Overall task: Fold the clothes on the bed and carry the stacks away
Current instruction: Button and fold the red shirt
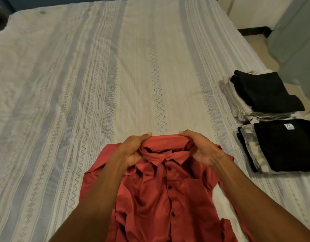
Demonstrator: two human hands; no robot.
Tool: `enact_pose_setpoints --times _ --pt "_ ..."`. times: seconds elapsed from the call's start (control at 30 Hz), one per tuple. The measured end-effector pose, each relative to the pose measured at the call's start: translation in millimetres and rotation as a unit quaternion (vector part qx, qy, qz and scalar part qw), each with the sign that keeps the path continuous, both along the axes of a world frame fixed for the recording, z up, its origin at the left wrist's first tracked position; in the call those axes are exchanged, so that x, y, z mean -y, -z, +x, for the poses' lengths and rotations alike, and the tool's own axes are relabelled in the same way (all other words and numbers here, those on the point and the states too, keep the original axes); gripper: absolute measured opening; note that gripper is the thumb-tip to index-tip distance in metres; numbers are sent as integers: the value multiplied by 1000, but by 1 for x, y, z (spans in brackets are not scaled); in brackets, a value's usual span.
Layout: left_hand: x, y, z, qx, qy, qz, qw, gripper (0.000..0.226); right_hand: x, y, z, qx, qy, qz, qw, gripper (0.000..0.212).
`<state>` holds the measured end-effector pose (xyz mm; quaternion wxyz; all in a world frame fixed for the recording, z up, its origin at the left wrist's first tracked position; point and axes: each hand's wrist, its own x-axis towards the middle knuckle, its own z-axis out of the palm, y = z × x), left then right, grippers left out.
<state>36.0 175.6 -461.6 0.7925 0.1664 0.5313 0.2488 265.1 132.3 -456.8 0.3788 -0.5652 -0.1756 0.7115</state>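
Your left hand point(133, 151) and right hand point(201, 149) each grip the collar of the red button-up shirt point(161, 194), lying front-up on the striped white bedspread point(81, 84). Two folded clothing stacks point(266, 95) point(283, 145) sit right, black tops.

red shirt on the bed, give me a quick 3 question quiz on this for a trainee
1. True or false: the red shirt lies buttoned, front up.
2. Which part do the left hand and right hand grip? A collar B cuff C hem
3. How many folded stacks sit at the bed's right edge?

Key: 1 true; 2 A; 3 two, the far stack and the near stack, its top garment tagged XL.
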Motion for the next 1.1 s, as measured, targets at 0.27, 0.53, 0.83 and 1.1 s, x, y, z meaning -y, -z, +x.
enact_pose_setpoints --times 0.27,0.53,0.83,1.1 --pt "9 -8 -7 -302 196 343 868 36 13 11 4 310 -118 185 925 32" --pt "23 -18 24 -689 241 429 533 26 26 22 -16 609 -31 348 712 7" --pt "23 4 18 -555 237 421 677 9 24 30 -14 573 -53 170 800 21" --pt "25 17 11 -608 168 405 662 19 29 33 -18 549 2 217 807 9"
